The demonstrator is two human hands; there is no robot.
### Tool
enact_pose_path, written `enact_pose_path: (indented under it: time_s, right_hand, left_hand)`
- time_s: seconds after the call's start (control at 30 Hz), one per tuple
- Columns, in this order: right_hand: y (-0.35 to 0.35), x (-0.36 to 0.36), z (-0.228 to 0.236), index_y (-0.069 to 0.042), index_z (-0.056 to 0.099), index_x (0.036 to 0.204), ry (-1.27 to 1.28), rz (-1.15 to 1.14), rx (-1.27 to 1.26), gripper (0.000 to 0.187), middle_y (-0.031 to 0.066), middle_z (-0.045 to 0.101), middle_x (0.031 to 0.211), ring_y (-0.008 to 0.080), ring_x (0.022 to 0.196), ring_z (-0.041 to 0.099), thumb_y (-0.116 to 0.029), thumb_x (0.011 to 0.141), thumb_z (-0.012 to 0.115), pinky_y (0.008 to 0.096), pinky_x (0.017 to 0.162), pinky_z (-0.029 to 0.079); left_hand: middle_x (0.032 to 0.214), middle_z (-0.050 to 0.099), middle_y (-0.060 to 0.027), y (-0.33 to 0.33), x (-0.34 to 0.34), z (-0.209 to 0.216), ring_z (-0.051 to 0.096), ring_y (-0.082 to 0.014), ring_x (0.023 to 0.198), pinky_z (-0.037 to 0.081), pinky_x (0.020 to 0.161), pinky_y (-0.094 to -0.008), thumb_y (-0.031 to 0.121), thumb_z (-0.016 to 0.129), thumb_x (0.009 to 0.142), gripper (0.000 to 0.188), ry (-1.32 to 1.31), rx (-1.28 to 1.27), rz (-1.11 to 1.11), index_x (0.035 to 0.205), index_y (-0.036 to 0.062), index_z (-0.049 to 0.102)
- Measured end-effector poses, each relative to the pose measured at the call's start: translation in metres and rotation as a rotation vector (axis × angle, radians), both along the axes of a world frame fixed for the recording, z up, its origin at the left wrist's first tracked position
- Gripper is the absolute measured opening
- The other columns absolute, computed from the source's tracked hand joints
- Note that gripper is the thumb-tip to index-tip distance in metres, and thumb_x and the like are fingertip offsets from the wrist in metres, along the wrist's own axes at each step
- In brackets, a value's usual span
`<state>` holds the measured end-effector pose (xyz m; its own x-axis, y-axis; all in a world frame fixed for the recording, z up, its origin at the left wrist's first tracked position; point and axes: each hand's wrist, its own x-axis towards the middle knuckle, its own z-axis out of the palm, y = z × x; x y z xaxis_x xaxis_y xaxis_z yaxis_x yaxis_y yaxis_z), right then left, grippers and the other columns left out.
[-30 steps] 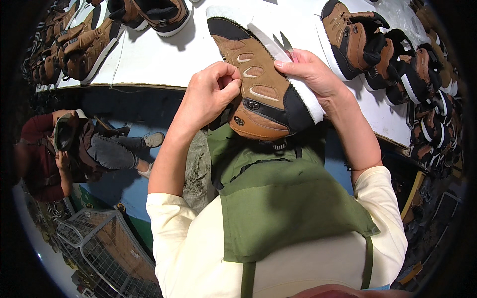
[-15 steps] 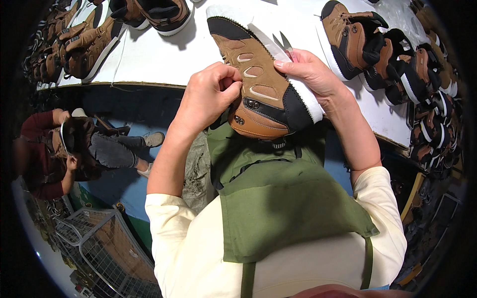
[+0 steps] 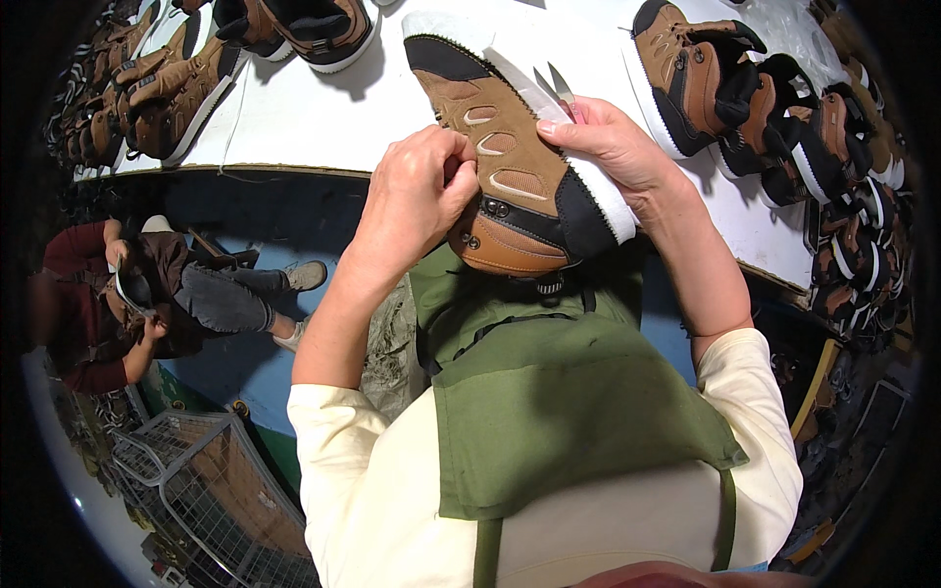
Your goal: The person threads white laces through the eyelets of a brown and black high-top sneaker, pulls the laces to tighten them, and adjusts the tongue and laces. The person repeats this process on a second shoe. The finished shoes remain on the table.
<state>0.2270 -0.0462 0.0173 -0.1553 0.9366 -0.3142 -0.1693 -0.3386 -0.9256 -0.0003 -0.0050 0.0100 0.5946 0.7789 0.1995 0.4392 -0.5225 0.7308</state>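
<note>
A brown hiking shoe (image 3: 534, 181) with black toe and heel overlays and a white sole lies tilted on its side above my lap, toe pointing away. My right hand (image 3: 632, 152) grips it along the sole, thumb resting on the upper. The same hand also keeps small pointed scissors (image 3: 560, 84) with a pinkish handle, blades sticking up past the fingers. At the shoe's lacing edge, my left hand (image 3: 417, 191) is closed, thumb and fingertips curled together against the upper. Whatever those fingertips pinch is hidden.
A white table (image 3: 294, 113) stretches ahead. Similar brown shoes (image 3: 686, 73) crowd its right side, and more shoes (image 3: 181, 93) stand at the left. A green apron (image 3: 578, 412) covers my lap. Lower left are a wire cart (image 3: 221, 490) and a seated person (image 3: 98, 304) handling a shoe.
My left hand has turned slightly and its fingers have curled further in at the lacing edge. The shoe has shifted a little to the left. The seated person's shoe has tilted.
</note>
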Motion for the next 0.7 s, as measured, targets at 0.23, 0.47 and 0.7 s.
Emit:
enact_pose_path:
  time_s: [0.23,0.47,0.7]
  right_hand:
    - [0.0,0.0,0.0,0.001,0.062,0.107,-0.008,0.0,0.014,0.03,0.0036,0.066,0.097,0.0091,0.092,0.058,-0.02,0.087,0.068,0.026,0.089,0.043]
    - [-0.001,0.0,0.001,0.002,0.061,0.109,-0.023,0.015,0.041,0.034,0.0044,0.066,0.098,0.0099,0.092,0.058,-0.023,0.087,0.067,0.0268,0.09,0.043]
    - [-0.002,-0.002,0.003,0.001,0.061,0.108,-0.002,-0.005,0.02,0.031,0.004,0.065,0.098,0.01,0.092,0.058,-0.021,0.087,0.068,0.0274,0.091,0.043]
  left_hand:
    - [0.076,0.056,-0.0016,-0.002,-0.002,0.008,0.051,-0.0069,0.069,0.044,0.061,-0.0228,0.006,0.061,0.087,0.01,-0.039,-0.333,0.031,0.091,-0.0036,0.062]
    - [0.073,0.059,-0.0012,0.0,-0.003,-0.003,0.053,-0.0068,0.068,0.046,0.063,-0.0223,0.004,0.064,0.084,0.009,-0.112,-0.234,0.104,0.089,-0.0036,0.064]
    - [0.076,0.064,-0.0072,-0.003,-0.001,-0.005,0.061,-0.0111,0.066,0.05,0.061,-0.0263,0.002,0.068,0.081,0.009,-0.027,0.061,0.07,0.089,-0.0023,0.066]
